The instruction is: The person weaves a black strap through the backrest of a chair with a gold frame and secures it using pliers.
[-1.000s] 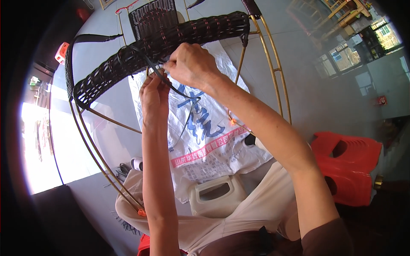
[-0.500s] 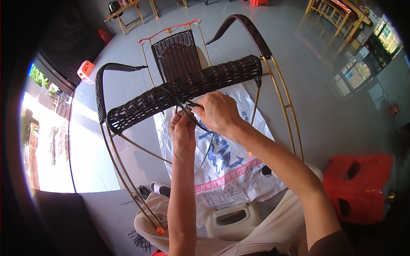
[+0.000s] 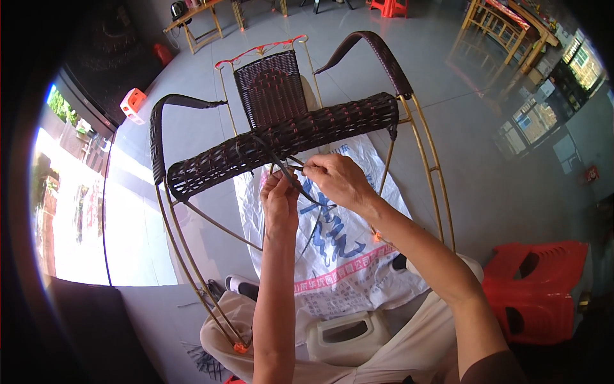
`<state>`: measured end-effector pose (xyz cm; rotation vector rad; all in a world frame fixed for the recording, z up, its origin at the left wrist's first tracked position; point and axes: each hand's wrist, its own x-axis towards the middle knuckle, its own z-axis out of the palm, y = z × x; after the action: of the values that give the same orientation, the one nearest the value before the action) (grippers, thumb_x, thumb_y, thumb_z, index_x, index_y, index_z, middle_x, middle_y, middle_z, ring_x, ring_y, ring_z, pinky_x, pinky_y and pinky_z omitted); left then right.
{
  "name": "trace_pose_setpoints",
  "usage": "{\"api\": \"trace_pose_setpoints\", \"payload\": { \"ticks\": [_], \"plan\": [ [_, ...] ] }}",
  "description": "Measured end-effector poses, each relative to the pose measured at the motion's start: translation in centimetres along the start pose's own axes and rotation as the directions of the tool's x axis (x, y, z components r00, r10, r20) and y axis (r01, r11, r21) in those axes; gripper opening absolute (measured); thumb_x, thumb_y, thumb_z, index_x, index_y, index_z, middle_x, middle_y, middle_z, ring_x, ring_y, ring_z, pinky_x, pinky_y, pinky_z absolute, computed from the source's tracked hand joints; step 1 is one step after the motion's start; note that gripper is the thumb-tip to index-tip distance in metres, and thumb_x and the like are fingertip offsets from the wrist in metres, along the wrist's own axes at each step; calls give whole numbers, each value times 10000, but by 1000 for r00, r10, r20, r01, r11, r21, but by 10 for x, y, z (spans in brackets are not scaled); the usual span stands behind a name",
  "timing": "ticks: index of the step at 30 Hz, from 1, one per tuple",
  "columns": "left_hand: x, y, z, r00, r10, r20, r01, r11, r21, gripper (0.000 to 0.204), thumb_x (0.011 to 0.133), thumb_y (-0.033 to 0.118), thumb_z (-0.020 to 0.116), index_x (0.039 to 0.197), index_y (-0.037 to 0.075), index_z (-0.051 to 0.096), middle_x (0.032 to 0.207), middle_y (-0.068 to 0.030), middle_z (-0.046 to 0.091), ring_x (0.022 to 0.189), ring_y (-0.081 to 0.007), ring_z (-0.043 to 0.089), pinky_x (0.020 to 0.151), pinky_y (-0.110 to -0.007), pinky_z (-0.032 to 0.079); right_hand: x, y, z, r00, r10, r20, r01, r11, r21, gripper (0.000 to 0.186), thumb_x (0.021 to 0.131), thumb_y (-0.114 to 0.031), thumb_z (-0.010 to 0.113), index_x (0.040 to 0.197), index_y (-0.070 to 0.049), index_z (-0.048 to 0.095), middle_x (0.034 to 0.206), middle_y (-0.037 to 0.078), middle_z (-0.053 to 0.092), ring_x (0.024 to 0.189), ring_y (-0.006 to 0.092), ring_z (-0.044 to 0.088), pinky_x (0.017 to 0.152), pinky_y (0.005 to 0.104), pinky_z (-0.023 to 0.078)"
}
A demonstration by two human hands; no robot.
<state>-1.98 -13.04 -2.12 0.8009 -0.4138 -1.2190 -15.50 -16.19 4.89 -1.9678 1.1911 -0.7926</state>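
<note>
A metal chair frame point(image 3: 427, 168) lies tipped toward me, with a dark woven rattan band point(image 3: 281, 141) across it and a woven back panel point(image 3: 270, 93) beyond. My left hand point(image 3: 279, 203) pinches a dark rattan strand point(image 3: 284, 176) just under the band. My right hand point(image 3: 339, 182) grips the same strand a little to the right, pulling it sideways. Both hands sit close together below the band's middle. The strand trails down over a white printed sack point(image 3: 339, 256) spread on the floor.
A white plastic jug point(image 3: 348, 336) stands by my knees. A red plastic stool point(image 3: 537, 291) is at the right, an orange one point(image 3: 133, 104) far left. Wooden tables and chairs point(image 3: 511, 29) line the back. A shoe point(image 3: 243, 286) shows under the frame.
The view has tilted so the chair frame and my hands sit lower in the picture. My hands stay together on the strand under the woven band.
</note>
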Motion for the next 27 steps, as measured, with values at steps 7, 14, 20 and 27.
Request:
{"api": "trace_pose_setpoints", "payload": {
  "ticks": [7, 14, 20, 27],
  "plan": [
    [-1, 1, -1, 1000, 1, 14, -1, 1000, -1, 61, 831, 49, 526, 821, 31, 583, 725, -35, 579, 646, -109, 536, 610, -228, 441, -9, 8, -5, 969, 134, 209, -213, 881, 422, 189, 821, -155, 506, 850, 15, 584, 616, 0, 491, 534, 64, 480, 456, 205, 348],
    [-2, 0, 0, 1000, -3, 2, 3, 1000, 4, 67, 831, 46, 525, 819, 35, 590, 729, -35, 583, 653, -112, 539, 624, -240, 443, -17, 16, -4, 961, 176, 215, -253, 871, 421, 138, 784, -84, 545, 881, 14, 534, 638, 24, 502, 394, 53, 422, 353, 190, 322],
    [-1, -2, 0, 999, -15, 40, 16, 1000, -21, 72, 826, 42, 528, 827, 38, 600, 744, -31, 591, 657, -109, 541, 629, -237, 443, -8, 10, -4, 954, 199, 224, -291, 790, 540, 118, 750, -106, 589, 810, -13, 545, 569, 21, 508, 392, 64, 429, 357, 218, 331],
    [1, -3, -3, 1000, 8, 30, -8, 1000, -9, 72, 830, 41, 522, 839, 34, 594, 776, -38, 605, 696, -119, 559, 657, -245, 456, 6, 3, -1, 991, 101, 91, -124, 945, 301, 240, 657, -134, 689, 827, 7, 596, 651, 92, 596, 607, 140, 584, 575, 264, 473]
  ]
}}
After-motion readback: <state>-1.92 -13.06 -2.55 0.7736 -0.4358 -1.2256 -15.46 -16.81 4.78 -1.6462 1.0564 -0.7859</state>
